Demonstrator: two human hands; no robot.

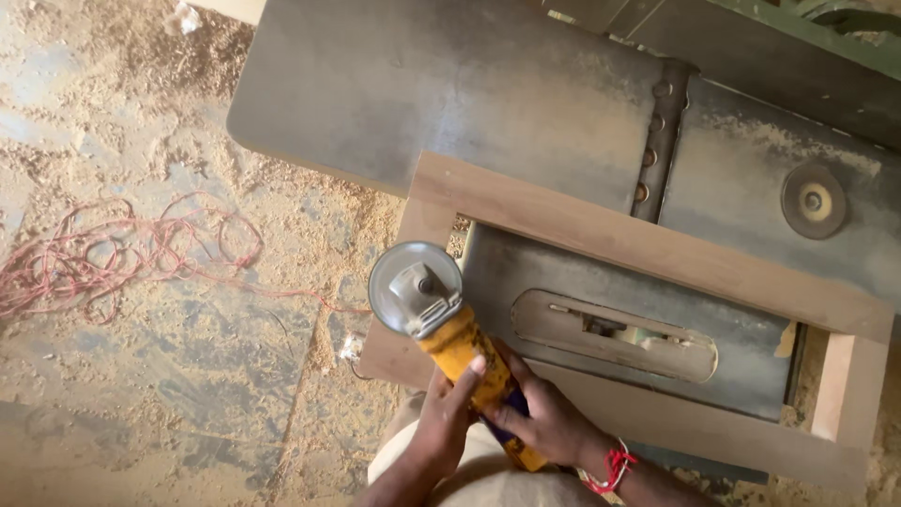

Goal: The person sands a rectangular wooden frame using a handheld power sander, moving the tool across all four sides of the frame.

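Yellow angle grinder [449,333], wrapped by left hand [444,413] and right hand [544,418] for steadiness, sits disc-down on the wooden frame [648,249] at the machine table [441,94]'s near edge

We see the frame [648,249] lying on the machine table [450,94], with its near left corner out over the floor [141,376]. Inside the frame is the table's insert plate [615,333]. Behind the frame, to the right, a loose disc [813,201] lies on the table. The grinder [450,333] is over the left rail of the frame, its disc end farthest from us. Both hands are on its body, the left hand [446,413] just left of the right hand [549,422]. A tangled cord [122,253] lies on the floor, well left of the table.
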